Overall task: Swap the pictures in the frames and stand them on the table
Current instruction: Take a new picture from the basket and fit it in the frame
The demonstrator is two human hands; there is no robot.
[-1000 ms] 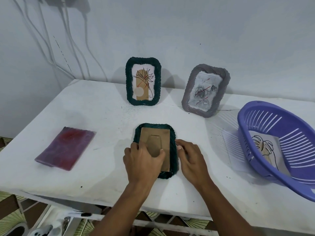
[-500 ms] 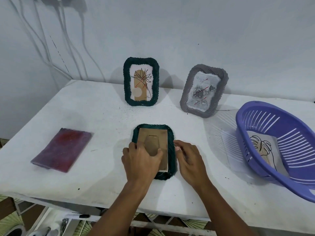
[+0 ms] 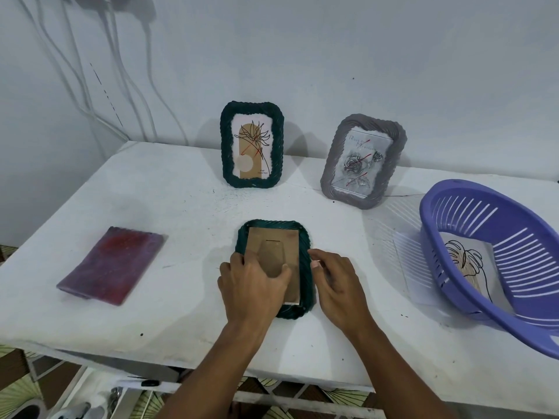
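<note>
A dark green frame (image 3: 305, 267) lies face down in the middle of the white table (image 3: 181, 207), its brown backboard (image 3: 273, 246) facing up. My left hand (image 3: 251, 282) presses flat on the lower left of the backboard. My right hand (image 3: 335, 279) rests at the frame's right edge, fingertips touching the rim. Behind, another green frame (image 3: 252, 145) stands upright with a flower picture. A grey frame (image 3: 363, 161) with a rose picture stands to its right. A leaf picture (image 3: 465, 261) lies in the purple basket (image 3: 496, 213).
A red-purple flat sheet (image 3: 112, 264) lies on the table's left part. The basket sits at the right edge and overhangs the front. White cables (image 3: 90, 86) run down the wall at the back left. The table's front edge is just below my wrists.
My hands have stayed on the face-down frame, with only small finger shifts. The view has drifted slightly.
</note>
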